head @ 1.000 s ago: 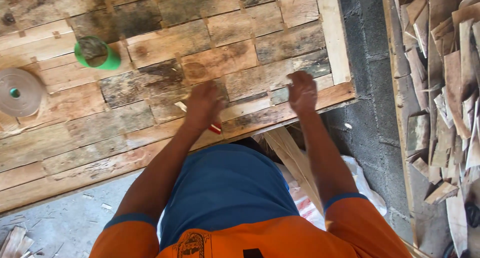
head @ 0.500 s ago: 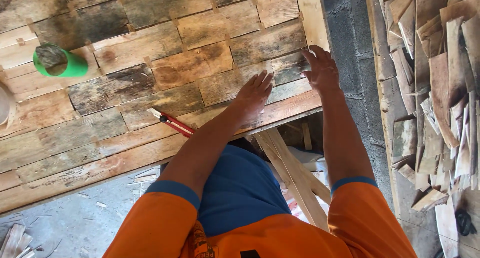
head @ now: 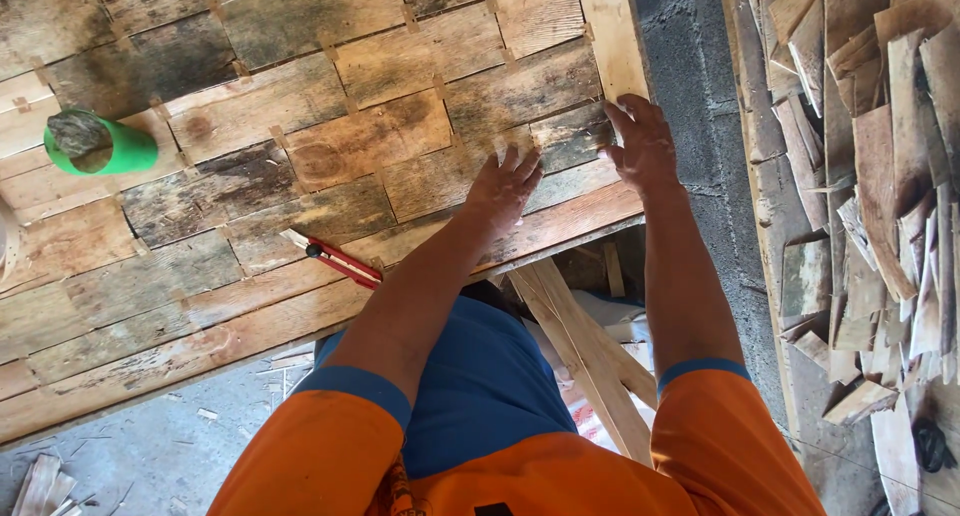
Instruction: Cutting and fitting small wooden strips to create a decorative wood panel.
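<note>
weathered wooden panel [head: 300, 176], a patchwork of short grey-brown boards joined edge to edge, fills most of the view and serves as the counter, with a grey concrete floor [head: 150, 456] below it and a grey block wall [head: 690, 96] along its right end; a heap of thin wood offcuts [head: 870, 196] lies beyond that wall

both hands have travelled to the right along the near edge compared with a second ago, when they were pressing closer to the middle of the panel. the left hand [head: 505, 188] now lies flat, fingers spread, on a dark board near the right corner, its grip released and holding nothing. the right hand [head: 640, 146] rests at the very corner, fingers bent over the small dark end board [head: 572, 141] beside the pale upright edge strip [head: 612, 36]; it touches the wood, but whether it pinches anything i cannot tell

the red-handled utility knife [head: 335, 259], earlier right beside the left hand, now lies alone on the boards, well to the left of that hand. the green plastic tube with a dark lump in its mouth [head: 100, 144] sits far to the left, apart from both hands

as a judgement, the attention has moved from the middle boards to the pieces at the right corner, worked by bare palms
</note>
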